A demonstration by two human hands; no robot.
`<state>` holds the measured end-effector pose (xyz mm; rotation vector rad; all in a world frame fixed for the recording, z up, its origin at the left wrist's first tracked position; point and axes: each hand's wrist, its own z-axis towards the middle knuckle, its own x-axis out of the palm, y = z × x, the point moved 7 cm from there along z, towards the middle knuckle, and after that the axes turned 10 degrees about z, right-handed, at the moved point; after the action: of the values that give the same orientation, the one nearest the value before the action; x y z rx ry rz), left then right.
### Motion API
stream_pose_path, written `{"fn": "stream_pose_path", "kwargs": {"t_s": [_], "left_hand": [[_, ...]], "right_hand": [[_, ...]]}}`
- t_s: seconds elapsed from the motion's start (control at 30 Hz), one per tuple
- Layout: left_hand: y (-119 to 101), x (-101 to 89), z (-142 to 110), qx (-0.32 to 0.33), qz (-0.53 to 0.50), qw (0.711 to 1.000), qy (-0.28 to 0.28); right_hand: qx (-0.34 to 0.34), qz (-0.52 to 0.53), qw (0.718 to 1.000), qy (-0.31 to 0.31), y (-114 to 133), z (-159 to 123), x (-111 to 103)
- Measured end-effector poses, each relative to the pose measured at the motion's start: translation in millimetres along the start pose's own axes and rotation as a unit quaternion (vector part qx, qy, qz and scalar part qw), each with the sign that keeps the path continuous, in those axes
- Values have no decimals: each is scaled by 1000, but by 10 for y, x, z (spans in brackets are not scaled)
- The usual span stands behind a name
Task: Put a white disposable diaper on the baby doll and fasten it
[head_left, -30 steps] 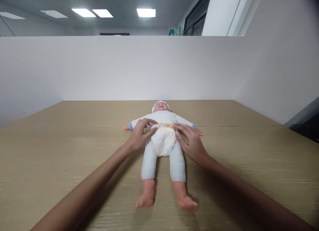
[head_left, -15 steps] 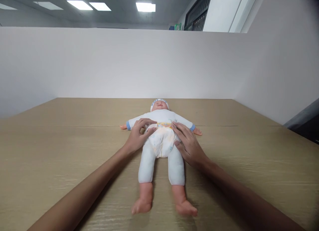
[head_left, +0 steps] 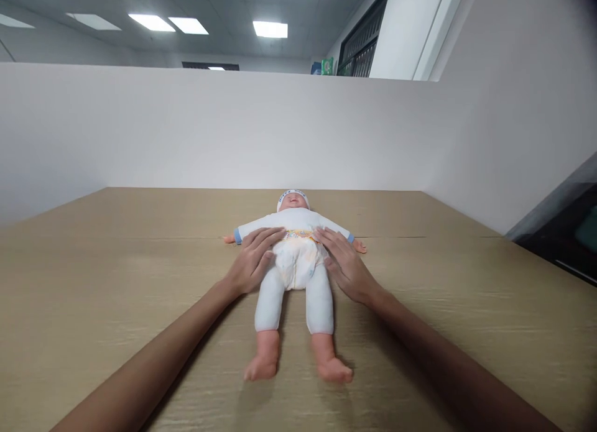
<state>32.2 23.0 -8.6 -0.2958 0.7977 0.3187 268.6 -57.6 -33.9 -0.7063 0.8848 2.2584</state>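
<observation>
A baby doll lies on its back on the wooden table, feet toward me and arms spread. It wears a white suit with blue cuffs and a white headband with dark lettering. Around its hips is a white diaper with a colourful printed band at the waist. My left hand rests against the diaper's left side, fingers stretched out over the waist. On the other side my right hand lies with fingers extended along the diaper's edge. The diaper's sides are partly hidden under both hands.
The wooden table runs back to a pale partition wall. A black object with a screen-like face stands at the right edge. Beyond the partition are ceiling lights and a green package.
My left hand's fingers have flattened and drawn together on the diaper's side. The right hand stays in nearly the same place. The whole view has shifted slightly.
</observation>
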Motion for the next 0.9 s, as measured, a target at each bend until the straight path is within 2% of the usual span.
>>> {"fn": "stream_pose_path", "kwargs": {"t_s": [0.07,0.13,0.2,0.27,0.33,0.43,0.57,0.67,0.73,0.8,0.9], "left_hand": [[155,-41,2,-51,39,997,-33],[383,-51,1,-133,94,985,-49],[610,25,9,-201,148,968,-9],[776,144,34,-232,179,955,51],[879,241,83,-245,189,947,87],[973,309,189,-283,190,933,116],[955,268,282,-355,148,907,172],[687,48,243,-391,107,895,187],[336,-172,142,-411,70,891,179],[-154,-411,-44,-435,14,888,151],[-1072,-746,-518,-443,-46,890,100]], "right_hand": [[28,-40,998,-34,-226,-9,-116],[78,-87,991,-64,-506,-15,-217],[131,-116,983,-63,-766,-9,-252],[168,-121,978,-40,-943,17,-222],[187,-115,975,-21,-1012,62,-166],[221,-105,969,-9,-987,160,-86],[284,-79,955,-6,-822,282,-57],[313,-52,948,-15,-598,270,-192],[324,-28,945,-18,-402,168,-358],[327,22,945,-14,-168,-27,-542],[306,141,941,-13,287,-496,-791]]}}
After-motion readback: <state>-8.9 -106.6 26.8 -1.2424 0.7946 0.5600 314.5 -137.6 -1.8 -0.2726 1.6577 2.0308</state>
